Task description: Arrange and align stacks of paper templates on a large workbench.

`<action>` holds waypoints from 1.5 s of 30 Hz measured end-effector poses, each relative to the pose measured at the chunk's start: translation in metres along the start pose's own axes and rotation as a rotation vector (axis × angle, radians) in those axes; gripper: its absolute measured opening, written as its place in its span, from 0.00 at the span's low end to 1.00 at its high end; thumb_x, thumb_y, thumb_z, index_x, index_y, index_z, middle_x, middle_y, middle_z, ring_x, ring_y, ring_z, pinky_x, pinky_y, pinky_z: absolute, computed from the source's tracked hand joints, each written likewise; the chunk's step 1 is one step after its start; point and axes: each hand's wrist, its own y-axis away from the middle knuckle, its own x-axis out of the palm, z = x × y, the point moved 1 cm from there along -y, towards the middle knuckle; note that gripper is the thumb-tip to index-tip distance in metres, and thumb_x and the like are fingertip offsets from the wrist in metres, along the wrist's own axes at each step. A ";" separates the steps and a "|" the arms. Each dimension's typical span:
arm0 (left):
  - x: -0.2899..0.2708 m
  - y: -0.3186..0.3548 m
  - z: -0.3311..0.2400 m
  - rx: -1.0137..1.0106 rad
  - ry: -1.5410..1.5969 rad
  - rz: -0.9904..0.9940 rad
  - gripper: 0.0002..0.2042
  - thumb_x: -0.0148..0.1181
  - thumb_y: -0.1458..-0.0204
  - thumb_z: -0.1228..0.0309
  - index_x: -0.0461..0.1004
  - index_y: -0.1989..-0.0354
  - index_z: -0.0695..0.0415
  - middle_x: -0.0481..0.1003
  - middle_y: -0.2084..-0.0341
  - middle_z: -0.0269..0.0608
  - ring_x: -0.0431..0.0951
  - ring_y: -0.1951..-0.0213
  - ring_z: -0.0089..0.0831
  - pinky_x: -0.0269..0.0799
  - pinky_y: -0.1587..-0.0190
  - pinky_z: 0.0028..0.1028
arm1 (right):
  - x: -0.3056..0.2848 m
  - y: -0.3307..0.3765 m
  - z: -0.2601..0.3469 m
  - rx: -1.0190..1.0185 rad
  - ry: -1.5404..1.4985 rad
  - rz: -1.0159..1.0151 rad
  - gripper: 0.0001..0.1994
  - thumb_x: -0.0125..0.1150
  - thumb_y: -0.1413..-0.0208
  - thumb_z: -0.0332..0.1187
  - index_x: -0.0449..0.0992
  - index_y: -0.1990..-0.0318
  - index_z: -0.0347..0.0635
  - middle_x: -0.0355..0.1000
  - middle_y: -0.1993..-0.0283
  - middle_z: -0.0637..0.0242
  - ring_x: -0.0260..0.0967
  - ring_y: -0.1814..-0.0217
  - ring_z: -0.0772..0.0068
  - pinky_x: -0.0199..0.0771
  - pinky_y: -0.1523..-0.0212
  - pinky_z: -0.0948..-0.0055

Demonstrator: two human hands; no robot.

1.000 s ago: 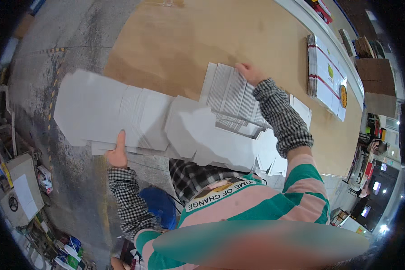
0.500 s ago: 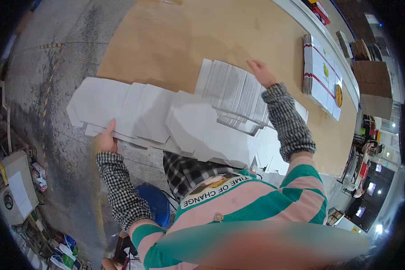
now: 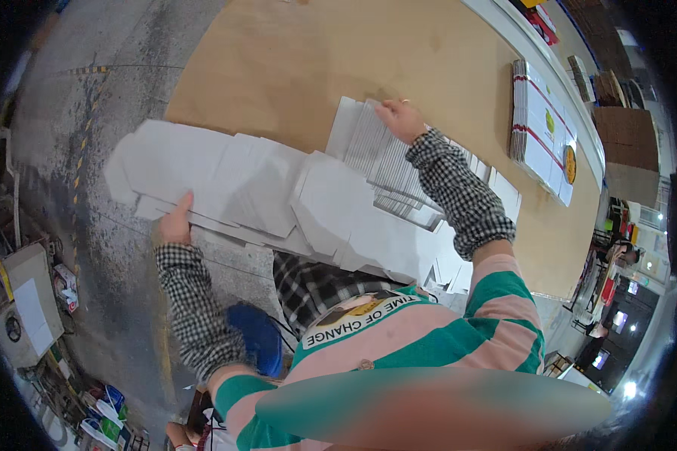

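Observation:
Flat white cardboard sheets [image 3: 180, 161] lie fanned in an overlapping row along the near side of the table, some jutting past its left edge. My left hand [image 3: 176, 224] is closed on the near edge of these sheets, thumb on top, its other fingers hidden underneath. Behind them stands a tightly packed row of white cardboard pieces [image 3: 399, 161], seen mostly edge-on. At the far left end of that row is my right hand [image 3: 401, 120], fingers curled together at the top edge of a piece; the fingertips are partly hidden.
The brown table top [image 3: 278, 68] stretches beyond the cardboard. A bundle of printed white flat boxes [image 3: 545, 128] with red bands lies at the right. A blue stool [image 3: 257, 338] stands below the table's near edge. Brown cardboard [image 3: 624, 143] is farther right.
My right hand has moved left along the far edge of the packed row, its fingers now curled in. My left hand keeps its hold; the leftmost sheets have shifted slightly.

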 end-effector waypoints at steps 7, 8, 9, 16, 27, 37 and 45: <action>0.008 0.062 -0.035 0.108 -0.552 -0.091 0.31 0.56 0.55 0.52 0.65 0.52 0.69 0.68 0.54 0.52 0.68 0.52 0.42 0.63 0.53 0.33 | -0.041 -0.006 -0.006 0.219 -0.310 -0.010 0.20 0.43 0.46 0.45 0.74 0.66 0.36 0.71 0.68 0.51 0.68 0.63 0.56 0.66 0.60 0.65; 0.007 0.051 -0.033 0.115 -0.553 -0.089 0.31 0.56 0.55 0.52 0.65 0.52 0.69 0.68 0.54 0.52 0.68 0.52 0.42 0.63 0.53 0.33 | -0.020 -0.013 -0.012 0.144 -0.235 -0.106 0.22 0.41 0.46 0.48 0.75 0.67 0.39 0.70 0.70 0.49 0.68 0.66 0.51 0.67 0.63 0.62; 0.006 0.033 -0.021 0.079 -0.166 0.041 0.31 0.55 0.54 0.51 0.64 0.51 0.68 0.68 0.54 0.52 0.68 0.52 0.43 0.63 0.54 0.33 | -0.009 -0.012 -0.016 0.150 -0.232 -0.106 0.22 0.41 0.46 0.48 0.75 0.67 0.39 0.70 0.70 0.49 0.68 0.66 0.51 0.67 0.63 0.62; -0.004 0.033 0.003 0.578 -0.861 -0.074 0.28 0.56 0.53 0.55 0.64 0.51 0.67 0.70 0.55 0.45 0.70 0.55 0.34 0.64 0.55 0.31 | 0.006 -0.020 -0.007 0.231 -0.157 0.133 0.23 0.43 0.47 0.49 0.74 0.64 0.37 0.71 0.65 0.50 0.68 0.62 0.52 0.67 0.60 0.64; 0.074 0.049 0.007 0.079 1.086 0.314 0.21 0.51 0.49 0.66 0.62 0.47 0.63 0.66 0.51 0.43 0.67 0.50 0.33 0.63 0.48 0.30 | 0.103 -0.108 0.170 0.237 -1.385 0.795 0.20 0.46 0.43 0.45 0.67 0.53 0.37 0.70 0.62 0.66 0.68 0.59 0.74 0.69 0.59 0.77; 0.103 0.058 -0.007 0.201 1.429 0.454 0.26 0.41 0.45 0.54 0.56 0.43 0.60 0.64 0.49 0.43 0.64 0.48 0.35 0.60 0.46 0.34 | 0.065 -0.097 0.237 -0.001 -0.991 0.544 0.14 0.53 0.47 0.38 0.72 0.62 0.35 0.69 0.68 0.72 0.63 0.66 0.83 0.63 0.64 0.82; 0.128 0.054 0.005 -0.097 1.397 0.559 0.24 0.45 0.46 0.58 0.57 0.45 0.62 0.64 0.50 0.45 0.66 0.50 0.37 0.63 0.49 0.36 | 0.066 -0.100 0.229 -0.162 -0.797 0.493 0.13 0.49 0.45 0.37 0.71 0.63 0.34 0.69 0.70 0.73 0.62 0.69 0.85 0.62 0.69 0.84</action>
